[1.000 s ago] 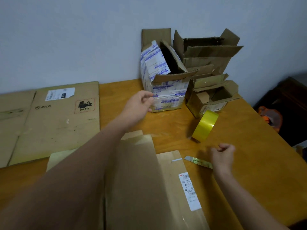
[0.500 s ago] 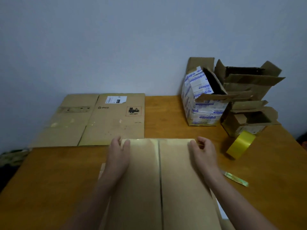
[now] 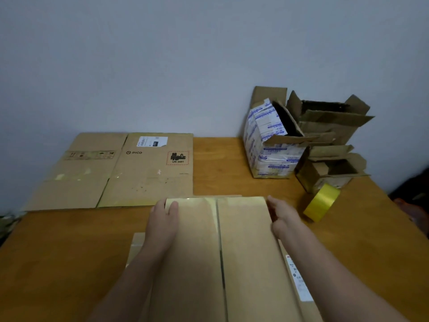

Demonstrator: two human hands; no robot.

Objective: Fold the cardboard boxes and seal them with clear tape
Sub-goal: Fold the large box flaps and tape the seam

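Note:
A brown cardboard box (image 3: 243, 240) stands in front of me on the wooden table (image 3: 69, 252). Its two top flaps are folded down and meet at a centre seam (image 3: 218, 228). My left hand (image 3: 162, 220) lies flat on the left flap near its far corner. My right hand (image 3: 284, 214) rests against the far right edge of the right flap, fingers relaxed. A roll of yellowish clear tape (image 3: 321, 202) stands on its rim just right of my right hand. A white label (image 3: 298, 280) shows on the box's right side.
Two flattened cardboard boxes (image 3: 148, 173) lie side by side at the back left. At the back right stand a white-and-blue taped open box (image 3: 271, 147), a larger brown open box (image 3: 332, 122) and a small open box (image 3: 334, 170). A wall rises behind the table.
A second ago my left hand reached far forward and my right hovered near the tape. Both hands came back onto the closed flaps, and my right has since slid to the flap's right edge.

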